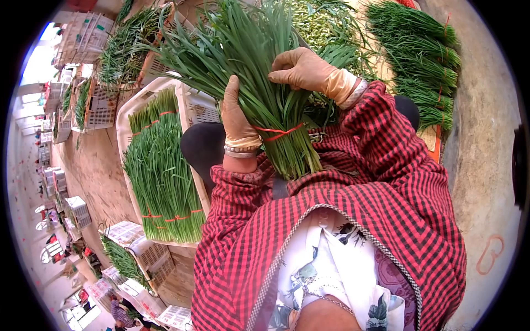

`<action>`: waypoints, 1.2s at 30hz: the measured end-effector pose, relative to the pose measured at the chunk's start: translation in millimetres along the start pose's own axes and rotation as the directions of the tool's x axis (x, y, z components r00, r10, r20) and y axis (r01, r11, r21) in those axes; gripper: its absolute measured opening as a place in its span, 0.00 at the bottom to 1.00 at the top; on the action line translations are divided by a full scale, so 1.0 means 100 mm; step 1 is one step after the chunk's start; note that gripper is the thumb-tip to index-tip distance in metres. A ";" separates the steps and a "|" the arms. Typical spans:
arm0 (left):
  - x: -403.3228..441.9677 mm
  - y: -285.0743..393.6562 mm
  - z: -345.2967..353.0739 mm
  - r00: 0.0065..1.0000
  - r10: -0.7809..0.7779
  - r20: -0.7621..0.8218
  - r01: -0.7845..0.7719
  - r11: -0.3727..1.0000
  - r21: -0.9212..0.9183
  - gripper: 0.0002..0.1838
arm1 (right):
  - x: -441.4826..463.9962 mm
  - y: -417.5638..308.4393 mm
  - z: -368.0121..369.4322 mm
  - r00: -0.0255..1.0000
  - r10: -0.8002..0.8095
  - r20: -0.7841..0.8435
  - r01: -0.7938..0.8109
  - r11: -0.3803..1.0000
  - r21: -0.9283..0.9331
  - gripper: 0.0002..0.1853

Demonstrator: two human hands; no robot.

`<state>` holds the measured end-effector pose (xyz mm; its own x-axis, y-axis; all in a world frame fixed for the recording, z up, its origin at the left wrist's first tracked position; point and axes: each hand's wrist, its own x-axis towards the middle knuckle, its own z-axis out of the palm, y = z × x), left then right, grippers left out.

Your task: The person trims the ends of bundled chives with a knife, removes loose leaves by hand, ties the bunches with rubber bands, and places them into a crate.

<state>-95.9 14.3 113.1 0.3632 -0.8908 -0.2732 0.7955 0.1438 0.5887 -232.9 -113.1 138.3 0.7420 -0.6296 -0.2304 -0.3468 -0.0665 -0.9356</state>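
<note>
A bunch of garlic chives [276,110] stands tilted over my lap, cut stems down, leaves fanning up and left. A red band [279,132] circles its lower part. My left hand [238,116], in a thin tan glove, is closed around the bunch's left side, thumb up along the leaves and fingers hidden behind. On the right side my right hand [306,69], gloved too, bends its fingers in a pinch at the leaves. What lies exactly between the fingertips is small and partly hidden.
At left a white crate [130,165] holds banded chive bunches [165,182]. More tied bunches [436,71] lie in a row on a board at right. Loose cut greens [326,25] lie ahead. Other crates [105,105] of greens and distant people are farther left.
</note>
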 end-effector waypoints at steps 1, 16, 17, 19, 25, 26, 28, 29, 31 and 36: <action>0.00 0.00 0.00 1.000 0.001 0.000 -0.001 1.000 0.000 0.20 | -0.01 -0.02 -0.01 1.000 0.011 0.024 -0.011 1.000 -0.004 0.22; 0.08 0.02 0.00 0.971 0.213 -0.112 -0.198 0.972 0.130 0.17 | -0.30 -0.07 0.37 0.574 -0.818 -0.050 0.572 0.443 -0.690 0.08; 0.07 0.02 0.00 0.959 0.253 -0.126 -0.226 0.953 0.200 0.17 | -0.33 -0.08 0.42 0.626 -0.780 -0.032 0.529 0.453 -0.718 0.08; 0.08 0.01 -0.02 0.956 0.251 -0.154 -0.221 0.957 0.188 0.17 | -0.35 -0.03 0.47 0.704 -0.708 -0.045 0.519 0.557 -0.649 0.07; 0.16 -0.01 -0.17 0.918 0.356 -0.176 -0.275 0.890 0.364 0.17 | -0.50 -0.24 0.24 0.971 -0.162 -0.177 0.234 0.801 0.551 0.09; 0.17 -0.01 -0.20 0.911 0.388 -0.142 -0.306 0.865 0.398 0.18 | -0.53 -0.26 0.19 0.971 -0.160 -0.176 0.232 0.801 0.551 0.09; 0.13 -0.02 -0.20 0.929 0.334 -0.159 -0.272 0.908 0.318 0.19 | -0.58 -0.23 0.01 0.962 -0.260 -0.082 0.261 0.787 0.559 0.10; 0.10 -0.01 -0.17 0.943 0.283 -0.173 -0.239 0.942 0.234 0.19 | -0.55 -0.17 -0.12 0.972 -0.234 -0.024 0.218 0.861 0.459 0.09; 0.08 -0.01 -0.14 0.945 0.279 -0.172 -0.245 0.950 0.196 0.19 | -0.48 -0.02 -0.05 0.959 -0.192 -0.209 0.228 0.960 0.163 0.09; 0.11 -0.05 -0.12 0.933 0.326 -0.155 -0.268 0.913 0.309 0.18 | -0.46 0.09 0.42 0.915 -0.385 -0.117 0.314 0.865 -0.391 0.19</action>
<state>-90.2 9.4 98.0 0.6730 -0.7173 -0.1806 0.4789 0.2364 0.8455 -246.1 -52.7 128.9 0.7454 -0.6416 0.1808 -0.2913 -0.5575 -0.7774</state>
